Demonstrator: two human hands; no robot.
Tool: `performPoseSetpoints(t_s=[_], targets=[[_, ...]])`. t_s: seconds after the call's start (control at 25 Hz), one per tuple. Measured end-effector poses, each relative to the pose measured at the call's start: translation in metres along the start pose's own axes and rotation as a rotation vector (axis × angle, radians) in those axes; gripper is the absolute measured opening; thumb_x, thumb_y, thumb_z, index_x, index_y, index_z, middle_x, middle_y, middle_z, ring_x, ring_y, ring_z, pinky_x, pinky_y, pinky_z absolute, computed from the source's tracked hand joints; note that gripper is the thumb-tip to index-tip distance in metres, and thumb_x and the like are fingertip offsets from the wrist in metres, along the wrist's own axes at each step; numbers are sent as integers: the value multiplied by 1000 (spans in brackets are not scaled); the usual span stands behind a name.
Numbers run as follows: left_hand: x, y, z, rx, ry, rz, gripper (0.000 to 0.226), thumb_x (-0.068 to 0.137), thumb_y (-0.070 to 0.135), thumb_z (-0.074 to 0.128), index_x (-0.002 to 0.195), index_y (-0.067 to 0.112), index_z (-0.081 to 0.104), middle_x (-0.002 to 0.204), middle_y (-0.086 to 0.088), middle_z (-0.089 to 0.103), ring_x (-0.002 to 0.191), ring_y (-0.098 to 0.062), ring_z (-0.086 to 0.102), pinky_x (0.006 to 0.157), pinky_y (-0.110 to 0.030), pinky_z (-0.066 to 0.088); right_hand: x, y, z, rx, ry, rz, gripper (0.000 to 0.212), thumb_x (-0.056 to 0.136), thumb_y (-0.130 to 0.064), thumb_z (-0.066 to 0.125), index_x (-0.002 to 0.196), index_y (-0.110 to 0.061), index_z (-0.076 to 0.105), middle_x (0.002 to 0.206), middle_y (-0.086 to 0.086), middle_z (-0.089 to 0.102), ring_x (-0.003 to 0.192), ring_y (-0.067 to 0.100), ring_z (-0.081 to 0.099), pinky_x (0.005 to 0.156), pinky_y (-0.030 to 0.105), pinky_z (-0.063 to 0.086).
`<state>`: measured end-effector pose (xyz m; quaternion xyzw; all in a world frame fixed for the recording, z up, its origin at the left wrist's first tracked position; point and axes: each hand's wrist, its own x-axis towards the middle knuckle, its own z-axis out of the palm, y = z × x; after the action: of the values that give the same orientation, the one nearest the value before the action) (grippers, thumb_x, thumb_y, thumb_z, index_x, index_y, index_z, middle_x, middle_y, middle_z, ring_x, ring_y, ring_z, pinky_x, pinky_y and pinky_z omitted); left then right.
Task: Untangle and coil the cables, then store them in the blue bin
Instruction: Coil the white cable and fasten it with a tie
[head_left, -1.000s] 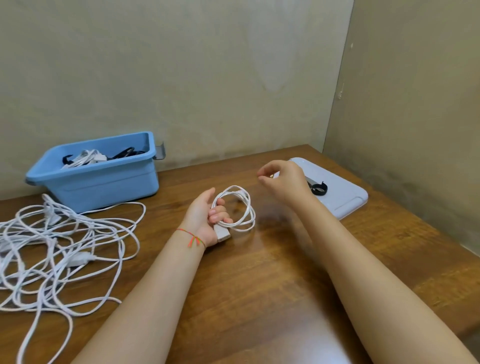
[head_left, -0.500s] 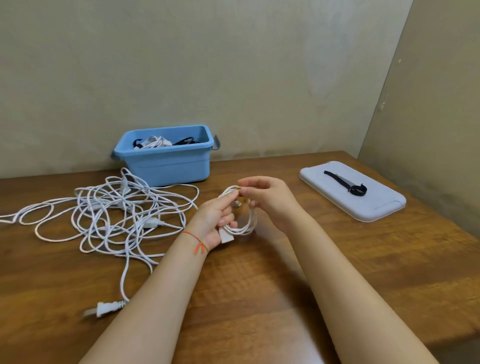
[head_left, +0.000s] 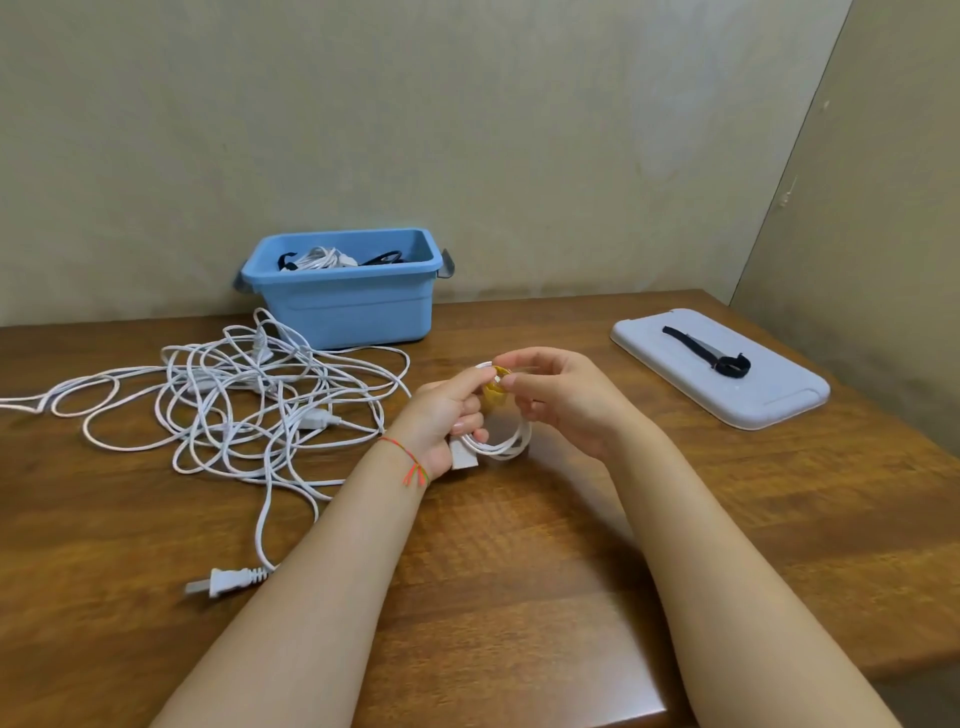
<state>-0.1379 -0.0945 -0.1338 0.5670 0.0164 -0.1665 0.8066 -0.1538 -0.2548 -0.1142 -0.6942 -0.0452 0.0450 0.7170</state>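
A second ago the right hand (head_left: 563, 400) hovered apart near the grey lid (head_left: 769, 395); now it meets the left hand (head_left: 449, 415) at the small coiled white cable (head_left: 501, 447), pinching a yellow tie (head_left: 493, 387) at the coil's top. The left hand grips the coil above the worktop (head_left: 519, 571). Binding seems under way, with the blue bin (head_left: 345, 306) next, while the tangled white cord (head_left: 249, 405) lies unsorted.

The tangled white cable (head_left: 244, 410) runs off the left edge of the picture, so its far end is cut off. Inside the blue bin (head_left: 345, 306), behind the tangle, the near wall hides most of the cables, and only their tops show. To the right of the tangle, the left hand (head_left: 447, 415) and the right hand (head_left: 561, 400) cover part of the small white coil (head_left: 501, 441), and the yellow thing (head_left: 493, 387) between their fingertips is too small to tell.
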Motion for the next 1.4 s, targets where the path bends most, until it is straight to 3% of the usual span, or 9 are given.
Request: performPoseSetpoints(t_s=[0.24,0.52,0.68,0.8,0.88,0.96,1.08,1.24,1.4], targets=[[3,1,-5,-111,31,-61,16,98,27,60,99,12,66,62,4,55,36,-6,28,51,-23,38,-2,0,3,-303,55,-13,28,79,-17,81,103,-12,67,85,2,67,69,10,61,62,24,49],[2,3,-3,-52,129,-112,18,96,22,58,82,11,65,60,2,46,34,-7,25,49,-24,41,-8,-6,10,-456,3,-143,14,82,-21,80,87,-10,73,86,9,71,74,10,61,70,29,52],[2,8,-10,-117,150,-123,22,98,20,55,78,14,62,51,6,36,33,-7,21,49,-24,36,-14,-18,3,-229,-91,-255,5,87,-6,70,84,-6,67,86,5,71,82,13,65,81,29,53],[1,5,-8,96,114,-49,18,98,22,57,85,12,63,45,7,27,35,-8,19,45,-24,32,-10,-20,-2,143,-52,-274,12,91,0,56,83,-8,57,88,15,71,94,29,70,94,41,55],[-2,5,-2,218,88,10,13,97,22,60,91,11,62,44,7,26,34,-8,20,45,-24,32,-9,-20,-1,220,-43,-230,12,95,-3,54,85,-8,57,72,11,65,71,28,68,86,43,55],[-6,10,2,211,61,25,17,97,26,56,86,13,57,47,6,26,37,-9,20,47,-25,32,-11,-20,0,218,-27,-202,9,98,-8,55,91,-9,62,64,4,56,44,15,48,62,35,48],[-10,18,4,99,-16,29,31,99,32,34,82,13,51,53,1,29,42,-12,21,48,-27,34,-12,-18,4,176,-23,-173,12,99,-14,55,100,-8,66,66,3,53,37,8,29,42,20,28],[-6,15,8,229,35,149,32,98,24,35,79,11,57,51,2,38,41,-13,25,49,-28,35,-13,-12,19,77,-92,-106,24,103,-8,45,108,-7,68,72,3,57,45,9,37,46,21,37],[-13,17,15,255,8,222,33,101,17,39,72,13,55,54,1,44,43,-13,27,51,-28,33,-13,-10,24,25,45,-101,24,99,-8,53,116,-15,69,77,9,64,52,16,48,54,29,41]])
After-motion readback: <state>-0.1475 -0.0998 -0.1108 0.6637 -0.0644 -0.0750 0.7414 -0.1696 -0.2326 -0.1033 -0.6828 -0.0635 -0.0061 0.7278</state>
